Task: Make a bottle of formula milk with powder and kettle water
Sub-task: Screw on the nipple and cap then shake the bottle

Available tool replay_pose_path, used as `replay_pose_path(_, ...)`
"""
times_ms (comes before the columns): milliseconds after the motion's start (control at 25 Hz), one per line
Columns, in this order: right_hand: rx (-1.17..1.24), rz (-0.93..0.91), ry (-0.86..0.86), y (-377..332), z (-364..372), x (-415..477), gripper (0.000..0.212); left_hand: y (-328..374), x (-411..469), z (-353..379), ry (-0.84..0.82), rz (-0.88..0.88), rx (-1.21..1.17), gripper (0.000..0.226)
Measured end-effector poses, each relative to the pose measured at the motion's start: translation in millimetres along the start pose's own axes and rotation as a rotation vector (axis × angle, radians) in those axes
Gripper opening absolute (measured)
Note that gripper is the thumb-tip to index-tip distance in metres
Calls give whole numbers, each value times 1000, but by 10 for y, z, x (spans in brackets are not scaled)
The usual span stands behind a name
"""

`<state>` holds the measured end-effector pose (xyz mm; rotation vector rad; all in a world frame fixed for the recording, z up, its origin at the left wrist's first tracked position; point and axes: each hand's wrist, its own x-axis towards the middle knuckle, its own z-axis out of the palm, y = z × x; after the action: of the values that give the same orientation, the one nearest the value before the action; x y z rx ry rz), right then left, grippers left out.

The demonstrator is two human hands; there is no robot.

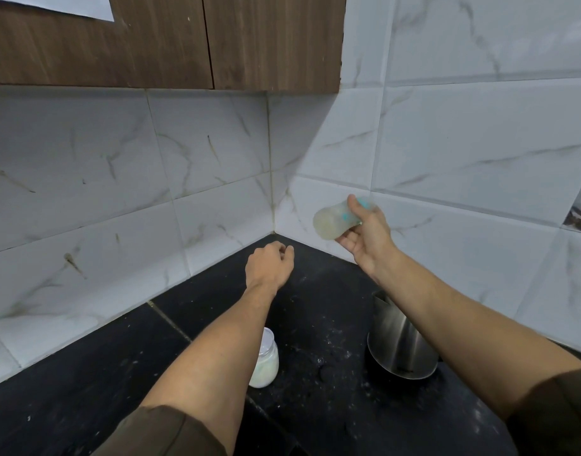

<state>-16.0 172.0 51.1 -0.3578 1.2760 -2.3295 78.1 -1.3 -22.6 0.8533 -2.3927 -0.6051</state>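
Note:
My right hand (368, 238) grips a clear baby bottle (331, 222) with teal markings, held on its side in the air near the wall corner, its base toward the left; the bottle is motion-blurred and pale milky inside. My left hand (271, 263) hovers above the black counter (118, 373) with fingers loosely curled, holding nothing I can see. A glass jar of white powder (266, 362) stands on the counter, partly hidden behind my left forearm. A steel kettle (401, 343) stands at the right, partly covered by my right forearm.
White marble-look tiles (118, 179) cover both walls meeting at the corner. A wooden cabinet (183, 41) hangs above. White powder specks lie scattered on the counter between jar and kettle.

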Motion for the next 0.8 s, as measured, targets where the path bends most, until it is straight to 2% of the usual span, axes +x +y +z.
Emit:
replay_pose_path(120, -284, 44, -300, 16, 9, -167, 58, 1, -3, 8, -5, 12, 7, 37)
replay_pose_path(160, -299, 29, -339, 19, 4, -170, 63, 2, -4, 5, -6, 15, 8, 37)
replay_pose_path(200, -267, 1, -321, 10, 13, -160, 63, -2, -2, 3, -6, 13, 8, 37)
replay_pose_path(360, 54, -31, -2, -72, 37, -8, 49, 7, -23, -3, 0, -1, -1, 38)
replay_pose_path(440, -43, 14, -87, -66, 36, -58, 48, 12, -11, -2, 0, -4, -4, 38)
replay_pose_path(560, -339, 32, -335, 1, 10, -163, 68, 16, -3, 11, -8, 12, -7, 38)
replay_pose_path(640, -264, -6, -286, 10, 0, -146, 70, 16, -10, 4, -1, 13, -8, 38)
replay_pose_path(720, -68, -35, -98, -16, 6, -79, 58, 3, -32, -7, 5, 5, -10, 38)
replay_pose_path(800, -17, -20, -34, 2, -11, -53, 51, -2, -46, -14, 3, -2, -10, 38)
